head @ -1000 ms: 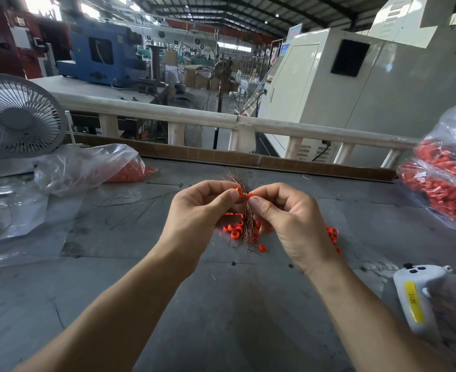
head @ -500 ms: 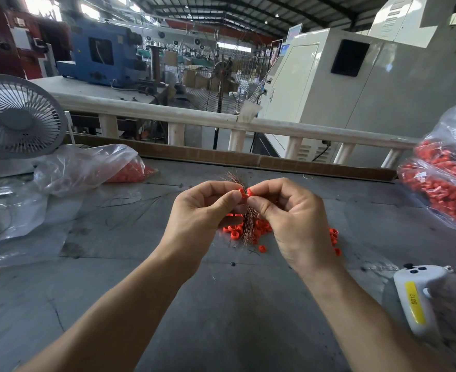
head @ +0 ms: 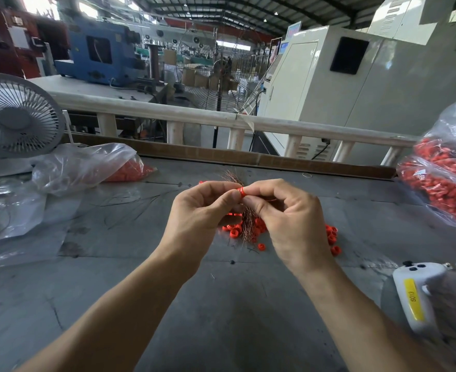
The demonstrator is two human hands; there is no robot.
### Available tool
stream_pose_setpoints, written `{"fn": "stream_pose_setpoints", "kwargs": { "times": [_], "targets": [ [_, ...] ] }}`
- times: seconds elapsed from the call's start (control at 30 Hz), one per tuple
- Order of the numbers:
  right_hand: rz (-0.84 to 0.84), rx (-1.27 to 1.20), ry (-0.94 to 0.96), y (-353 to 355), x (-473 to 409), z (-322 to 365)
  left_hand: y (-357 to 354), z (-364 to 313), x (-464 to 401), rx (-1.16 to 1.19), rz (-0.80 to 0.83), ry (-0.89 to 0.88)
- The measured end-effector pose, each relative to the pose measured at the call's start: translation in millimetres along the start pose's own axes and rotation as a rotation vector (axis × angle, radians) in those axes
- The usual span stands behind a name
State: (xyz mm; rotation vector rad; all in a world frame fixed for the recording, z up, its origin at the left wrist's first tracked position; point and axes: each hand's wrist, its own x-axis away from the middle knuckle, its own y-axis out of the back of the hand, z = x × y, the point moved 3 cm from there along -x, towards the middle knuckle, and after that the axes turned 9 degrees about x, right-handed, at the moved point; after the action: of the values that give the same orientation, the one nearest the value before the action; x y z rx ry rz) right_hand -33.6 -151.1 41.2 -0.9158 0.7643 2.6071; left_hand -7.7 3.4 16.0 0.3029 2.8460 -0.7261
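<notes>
My left hand (head: 197, 216) and my right hand (head: 291, 224) meet above the middle of the grey table (head: 194, 304). Both pinch one small orange ring (head: 241, 191) between thumb and forefinger. A thin copper wire (head: 268, 200) runs from the ring under my right fingers. Below the hands lies a bundle of copper wires (head: 248, 224) among several loose orange rings (head: 235, 232).
A clear bag with orange rings (head: 87, 167) lies at the left by a small grey fan (head: 15, 116). A fuller bag of orange parts (head: 447, 178) stands at the right edge. A white controller with a yellow label (head: 414, 296) lies at the front right. A rail (head: 221, 122) borders the far side.
The two hands have closed together on the orange ring and the fingertips have shifted slightly; both stay in place above the wire bundle.
</notes>
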Motion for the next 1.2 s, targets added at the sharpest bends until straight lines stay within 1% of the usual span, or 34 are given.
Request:
{"fn": "stream_pose_setpoints", "kwargs": {
  "times": [0.37, 0.47, 0.53, 0.67, 0.8, 1.0, 1.2],
  "targets": [
    [-0.015, 0.098, 0.024, -1, 1, 3, 1, 3, -1, -0.002, -0.015, 0.020],
    [-0.019, 0.187, 0.067, -2, 3, 6, 1, 6, 0, 0.034, -0.038, 0.049],
    [-0.009, 0.257, 0.104, -5, 4, 8, 1, 8, 0, 0.115, -0.064, 0.105],
    [-0.029, 0.417, 0.140, -12, 7, 10, -3, 13, 2, 0.269, -0.086, 0.284],
    [-0.076, 0.528, 0.170, -14, 9, 12, -7, 17, 3, 0.335, -0.091, 0.393],
    [-0.097, 0.584, 0.218, -12, 9, 12, -7, 16, 4, 0.325, -0.078, 0.395],
    [-0.181, 0.566, 0.300, -9, 6, 13, -10, 11, 4, 0.297, -0.063, 0.381]
  ]
}}
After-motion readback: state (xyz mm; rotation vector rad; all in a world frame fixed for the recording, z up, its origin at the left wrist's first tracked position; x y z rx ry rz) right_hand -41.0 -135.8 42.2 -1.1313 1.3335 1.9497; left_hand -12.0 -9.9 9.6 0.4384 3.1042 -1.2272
